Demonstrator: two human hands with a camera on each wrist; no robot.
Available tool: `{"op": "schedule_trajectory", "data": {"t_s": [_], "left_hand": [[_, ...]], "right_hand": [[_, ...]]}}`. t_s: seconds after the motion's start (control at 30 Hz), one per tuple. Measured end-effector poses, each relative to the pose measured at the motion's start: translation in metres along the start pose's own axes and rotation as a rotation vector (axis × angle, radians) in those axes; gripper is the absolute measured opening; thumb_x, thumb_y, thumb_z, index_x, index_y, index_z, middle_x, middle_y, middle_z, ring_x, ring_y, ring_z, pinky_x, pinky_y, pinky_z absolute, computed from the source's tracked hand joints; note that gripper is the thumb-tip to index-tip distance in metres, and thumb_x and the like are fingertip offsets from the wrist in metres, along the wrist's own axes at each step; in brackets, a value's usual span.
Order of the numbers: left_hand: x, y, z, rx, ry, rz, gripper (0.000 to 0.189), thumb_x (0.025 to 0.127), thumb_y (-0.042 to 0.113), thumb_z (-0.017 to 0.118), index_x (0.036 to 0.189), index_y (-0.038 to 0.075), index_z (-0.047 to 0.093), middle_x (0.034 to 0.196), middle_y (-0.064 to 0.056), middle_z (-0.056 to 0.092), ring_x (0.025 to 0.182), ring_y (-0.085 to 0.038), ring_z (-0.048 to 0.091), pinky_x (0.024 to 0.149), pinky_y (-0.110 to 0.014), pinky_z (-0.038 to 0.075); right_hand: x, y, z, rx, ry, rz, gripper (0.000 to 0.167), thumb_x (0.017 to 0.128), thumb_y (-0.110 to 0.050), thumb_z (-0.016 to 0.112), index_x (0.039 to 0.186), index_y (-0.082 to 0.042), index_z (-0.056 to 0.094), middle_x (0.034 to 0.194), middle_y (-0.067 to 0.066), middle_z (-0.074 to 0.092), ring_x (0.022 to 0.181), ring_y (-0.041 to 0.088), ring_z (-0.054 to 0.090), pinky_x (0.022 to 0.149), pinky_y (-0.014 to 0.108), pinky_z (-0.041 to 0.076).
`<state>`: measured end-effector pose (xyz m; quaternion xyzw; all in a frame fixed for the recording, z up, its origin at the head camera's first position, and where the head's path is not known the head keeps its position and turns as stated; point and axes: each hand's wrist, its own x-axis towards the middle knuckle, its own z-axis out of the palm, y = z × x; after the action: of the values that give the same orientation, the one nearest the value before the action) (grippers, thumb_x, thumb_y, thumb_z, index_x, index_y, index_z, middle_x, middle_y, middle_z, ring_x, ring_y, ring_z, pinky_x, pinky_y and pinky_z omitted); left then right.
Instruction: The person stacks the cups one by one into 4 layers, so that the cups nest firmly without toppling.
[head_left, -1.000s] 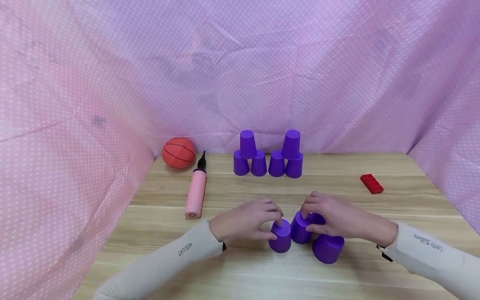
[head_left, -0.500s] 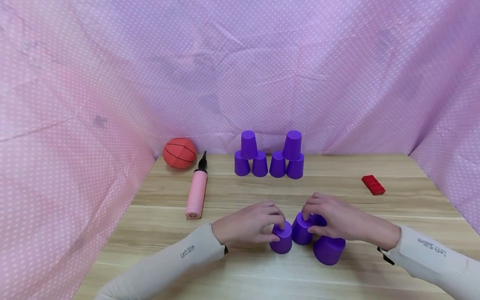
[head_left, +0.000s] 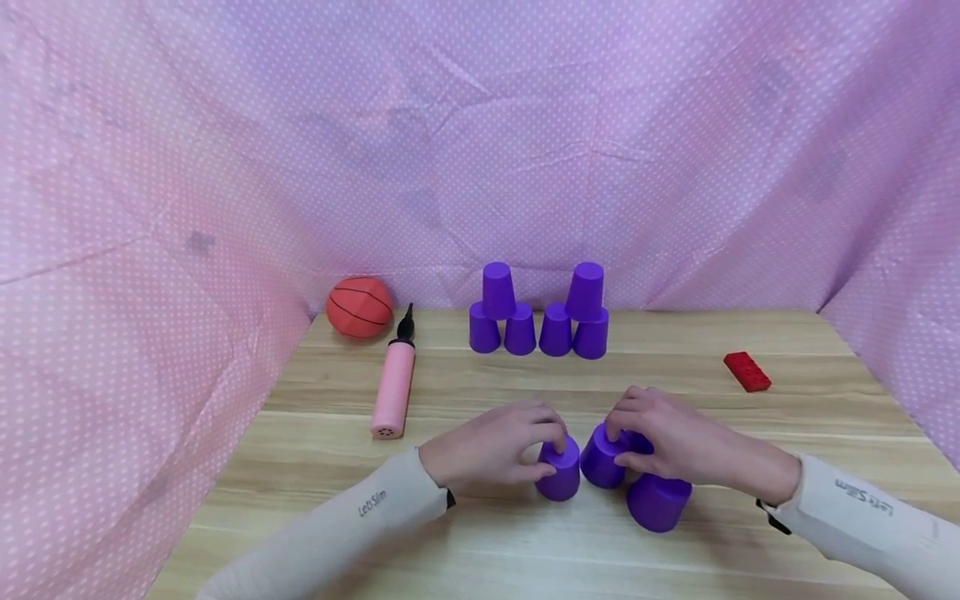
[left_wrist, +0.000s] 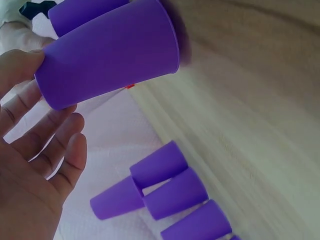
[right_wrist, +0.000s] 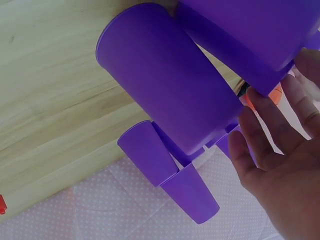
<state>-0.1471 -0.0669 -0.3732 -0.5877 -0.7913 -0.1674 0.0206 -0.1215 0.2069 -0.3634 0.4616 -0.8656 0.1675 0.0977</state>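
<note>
My left hand [head_left: 498, 446] pinches the base of an upside-down purple cup [head_left: 558, 479] near the front of the table, thumb on the near side. In the left wrist view the same cup [left_wrist: 110, 55] fills the top left. Beside it, my right hand [head_left: 671, 437] holds another inverted purple cup [head_left: 600, 462] by its base. A third purple cup [head_left: 658, 504] stands below that hand, nearer the person. Partly hidden by the right hand is one more cup [head_left: 641, 444] behind.
At the back stand purple cups in two small stacks, a left upper cup [head_left: 498, 292] and a right upper cup [head_left: 586, 292], each on lower cups. A red ball [head_left: 360, 307] and pink hand pump [head_left: 393, 392] lie left, a red brick [head_left: 747, 372] right. Pink dotted cloth [head_left: 480, 150] hangs behind.
My left hand and its cup have shifted slightly left and away from the person in the last half second. The right hand and the other cups keep their places.
</note>
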Motion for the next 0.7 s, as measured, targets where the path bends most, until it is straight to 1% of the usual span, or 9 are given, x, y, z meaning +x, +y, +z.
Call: {"op": "schedule_trajectory", "data": {"t_s": [0.13,0.27,0.37,0.47,0.53,0.6,0.7], "left_hand": [[-0.004,-0.005,-0.01,-0.02,0.061,-0.009,0.016,0.088,0.027,0.066,0.1,0.019,0.059,0.106,0.01,0.051,0.098,-0.001,0.045,0.088,-0.014,0.037],[-0.005,-0.016,-0.024,-0.023,0.141,-0.009,0.016,0.086,0.023,0.067,0.098,0.015,0.06,0.106,0.006,0.054,0.098,-0.006,0.05,0.086,-0.016,0.04],[-0.004,-0.025,-0.038,0.0,0.209,-0.012,0.017,0.084,0.021,0.069,0.095,0.012,0.06,0.102,0.003,0.055,0.095,-0.01,0.049,0.084,-0.019,0.041],[0.001,-0.036,-0.052,0.038,0.283,-0.014,0.018,0.082,0.019,0.071,0.093,0.01,0.06,0.097,0.002,0.056,0.093,-0.012,0.049,0.083,-0.022,0.04],[0.006,-0.046,-0.06,0.057,0.32,-0.02,0.018,0.081,0.018,0.072,0.091,0.01,0.06,0.096,0.002,0.057,0.091,-0.013,0.048,0.081,-0.023,0.04],[0.012,-0.056,-0.068,0.073,0.346,-0.041,0.018,0.08,0.019,0.073,0.091,0.01,0.06,0.094,0.003,0.057,0.088,-0.013,0.047,0.077,-0.024,0.04],[0.022,-0.073,-0.079,0.11,0.355,-0.095,0.019,0.079,0.02,0.073,0.09,0.011,0.061,0.089,0.003,0.056,0.084,-0.014,0.044,0.074,-0.027,0.038]], "right_hand": [[0.001,0.001,-0.003,0.019,0.035,-0.029,0.024,0.073,-0.019,0.08,0.088,-0.02,0.061,0.092,-0.011,0.056,0.085,0.008,0.05,0.069,0.029,0.047],[0.004,0.004,-0.01,0.043,0.058,-0.05,0.024,0.075,-0.016,0.079,0.09,-0.017,0.06,0.094,-0.009,0.057,0.084,0.009,0.051,0.068,0.027,0.048],[0.008,0.007,-0.016,0.039,0.055,-0.041,0.023,0.076,-0.015,0.078,0.091,-0.017,0.06,0.095,-0.008,0.056,0.083,0.008,0.052,0.067,0.025,0.048],[0.013,0.01,-0.022,0.022,0.066,-0.021,0.023,0.076,-0.015,0.077,0.091,-0.016,0.06,0.094,-0.009,0.055,0.082,0.007,0.052,0.067,0.025,0.049],[0.018,0.013,-0.027,-0.015,0.101,-0.001,0.023,0.076,-0.016,0.077,0.091,-0.015,0.06,0.09,-0.009,0.054,0.079,0.007,0.051,0.065,0.025,0.047],[0.024,0.016,-0.032,-0.063,0.152,0.029,0.023,0.076,-0.018,0.077,0.091,-0.015,0.06,0.087,-0.008,0.054,0.075,0.006,0.05,0.062,0.025,0.046],[0.034,0.02,-0.04,-0.143,0.247,0.069,0.021,0.076,-0.019,0.076,0.09,-0.013,0.061,0.084,-0.005,0.054,0.072,0.01,0.05,0.059,0.029,0.045]]}}
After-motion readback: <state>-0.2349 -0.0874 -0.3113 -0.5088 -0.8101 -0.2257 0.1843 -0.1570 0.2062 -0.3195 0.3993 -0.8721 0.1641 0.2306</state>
